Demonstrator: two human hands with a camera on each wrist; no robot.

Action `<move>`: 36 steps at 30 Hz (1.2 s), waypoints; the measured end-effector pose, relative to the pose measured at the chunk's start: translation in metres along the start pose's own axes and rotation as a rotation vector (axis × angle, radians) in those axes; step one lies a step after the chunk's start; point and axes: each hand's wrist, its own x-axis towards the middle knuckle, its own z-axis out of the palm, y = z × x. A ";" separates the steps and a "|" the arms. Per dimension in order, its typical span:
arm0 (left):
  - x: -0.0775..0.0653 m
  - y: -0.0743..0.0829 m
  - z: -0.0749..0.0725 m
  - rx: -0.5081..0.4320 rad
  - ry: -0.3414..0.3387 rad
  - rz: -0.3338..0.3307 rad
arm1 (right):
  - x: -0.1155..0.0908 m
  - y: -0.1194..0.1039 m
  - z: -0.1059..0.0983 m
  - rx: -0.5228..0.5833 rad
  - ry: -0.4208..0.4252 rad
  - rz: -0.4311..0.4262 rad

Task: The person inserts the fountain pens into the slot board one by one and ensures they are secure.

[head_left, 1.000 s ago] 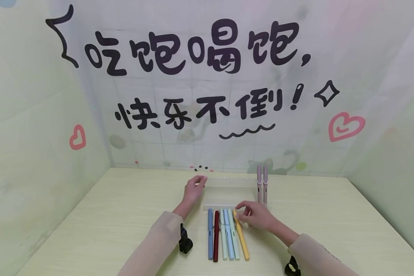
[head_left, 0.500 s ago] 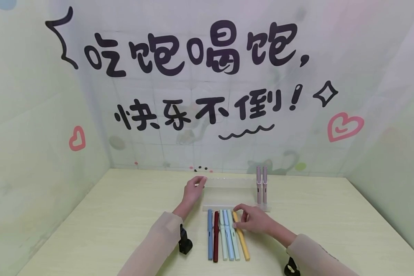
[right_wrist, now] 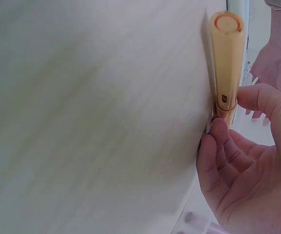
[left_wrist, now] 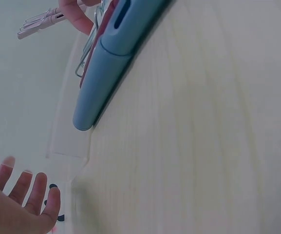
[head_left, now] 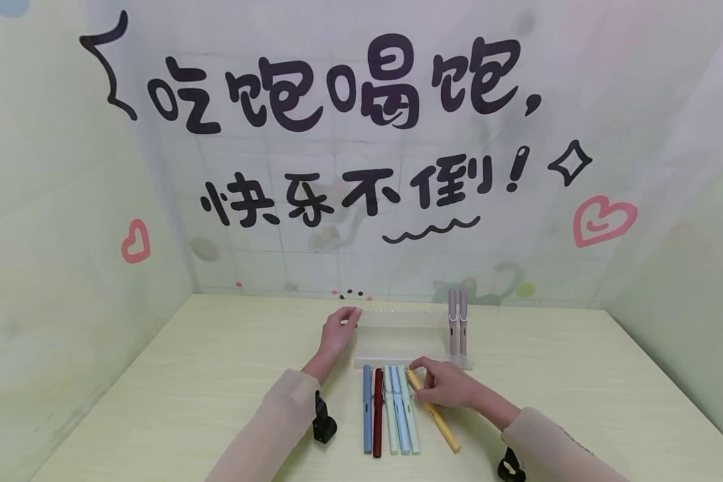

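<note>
**2 mauve pens upright, 6 others off the clear stand**

By the look of it, the work is in its early part: of 8 pens in view, 2 stand at the clear stand's 3 o'clock end, and 6 seem left to deal with. With those 6 as the dial's centre, the clear stand is at 12 o'clock. A blue pen, a dark red pen, 2 pale green pens and a light blue pen lie side by side on the table.

The yellow pen is angled away from them, its near end toward 5 o'clock. The right hand, at 2 o'clock, pinches it between thumb and fingers; whether it is lifted, I cannot tell.

The left hand, at 11 o'clock, touches the clear stand's 9 o'clock end, its fingers loosely fanned.
</note>
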 end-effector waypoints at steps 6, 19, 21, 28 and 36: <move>-0.001 0.001 -0.001 -0.006 -0.013 -0.009 | 0.002 -0.003 0.002 -0.065 0.005 0.026; 0.000 0.000 -0.001 -0.002 -0.013 -0.003 | 0.001 0.002 0.003 -0.052 0.058 0.049; -0.001 0.001 -0.001 -0.002 -0.011 -0.003 | 0.001 0.003 0.002 -0.034 0.064 0.034; -0.001 0.001 -0.001 0.000 -0.005 -0.004 | 0.001 0.007 -0.001 0.025 0.071 0.004; -0.002 0.001 -0.001 0.004 -0.006 -0.001 | -0.001 0.009 -0.003 0.145 0.055 -0.002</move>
